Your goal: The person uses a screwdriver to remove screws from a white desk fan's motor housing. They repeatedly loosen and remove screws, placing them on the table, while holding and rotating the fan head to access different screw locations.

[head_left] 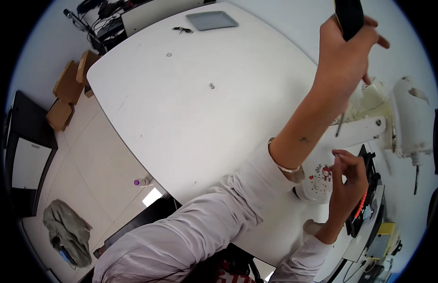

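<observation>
Nearest, the right hand (348, 179) is half curled, thumb and forefinger brought close together; whether something tiny sits between them I cannot tell. Just beside it stands a white tub (318, 186) with a red cartoon print, likely light and easily nudged.

Above that, a long white bar (358, 132) lies near the table's right side. It looks stiff and smooth, perhaps slippery, so it is best steadied by its edges, near the end with the hole.

Over it, the left hand (344, 54) is wrapped round the dark handle of a screwdriver (349, 20), with some fingers sticking out loosely. The thin shaft points down over the bar (the wrist hides where shaft meets handle). It should be rigid and fairly light; the thick handle is the place to grip.

Farther across the white table (176, 118) lie small metal pieces (211, 86), a ring (169, 54), a black cable (182, 30) and a grey tray (212, 20).
</observation>
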Demonstrator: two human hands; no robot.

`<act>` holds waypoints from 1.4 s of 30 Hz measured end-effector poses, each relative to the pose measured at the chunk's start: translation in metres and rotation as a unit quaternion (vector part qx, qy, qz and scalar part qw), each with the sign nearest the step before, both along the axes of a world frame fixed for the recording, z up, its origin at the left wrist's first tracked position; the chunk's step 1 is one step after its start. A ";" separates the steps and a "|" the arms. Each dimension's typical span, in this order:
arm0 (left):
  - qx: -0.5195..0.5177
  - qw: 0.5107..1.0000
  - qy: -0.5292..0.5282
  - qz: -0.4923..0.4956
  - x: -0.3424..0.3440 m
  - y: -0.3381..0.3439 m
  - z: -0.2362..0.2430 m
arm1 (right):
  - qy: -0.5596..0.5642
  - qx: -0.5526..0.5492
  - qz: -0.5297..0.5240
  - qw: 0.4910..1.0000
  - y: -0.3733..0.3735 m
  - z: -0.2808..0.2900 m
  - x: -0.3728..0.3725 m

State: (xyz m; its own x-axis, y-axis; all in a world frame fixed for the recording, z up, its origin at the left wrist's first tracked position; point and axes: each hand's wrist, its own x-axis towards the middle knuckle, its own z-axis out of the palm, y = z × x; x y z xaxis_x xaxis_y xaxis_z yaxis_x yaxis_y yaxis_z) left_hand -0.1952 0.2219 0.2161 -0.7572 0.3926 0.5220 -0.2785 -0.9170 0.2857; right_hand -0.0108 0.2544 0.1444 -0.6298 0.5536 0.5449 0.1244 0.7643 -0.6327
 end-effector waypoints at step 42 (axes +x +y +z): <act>0.330 0.750 -0.202 0.536 -0.003 -0.207 -0.046 | -0.224 -0.143 0.177 0.948 -0.039 -0.092 -0.228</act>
